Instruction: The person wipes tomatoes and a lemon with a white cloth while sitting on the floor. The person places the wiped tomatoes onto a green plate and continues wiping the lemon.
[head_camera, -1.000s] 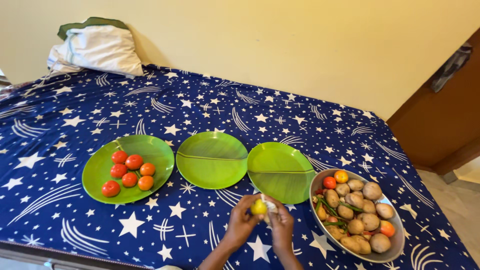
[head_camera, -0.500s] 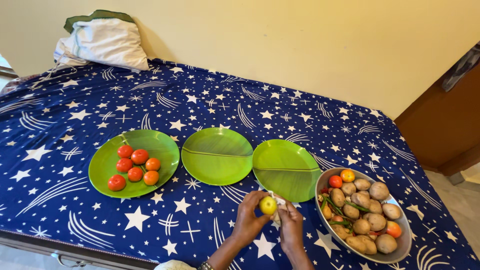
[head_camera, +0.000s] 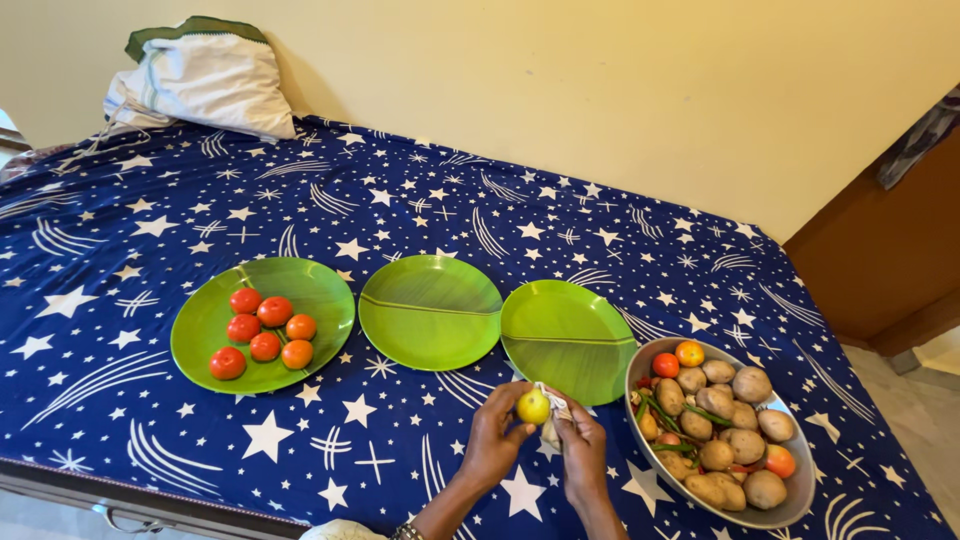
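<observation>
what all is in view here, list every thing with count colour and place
bedsheet: one, dark blue with white stars, covering the bed
pillow: one, white and green, far left corner
plates: three, green, in a row mid-bed
tomatoes: six, red-orange, on the left plate
metal tray: one, silver, right of the plates
potatoes: many, brown, in the tray with green beans and a few tomatoes
yellow-green fruit: one, between both hands
left hand: gripping the fruit
right hand: touching the fruit, holding something whitish

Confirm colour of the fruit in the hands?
Yellow-green fruit, pinched between left hand and right hand; head view.
</observation>
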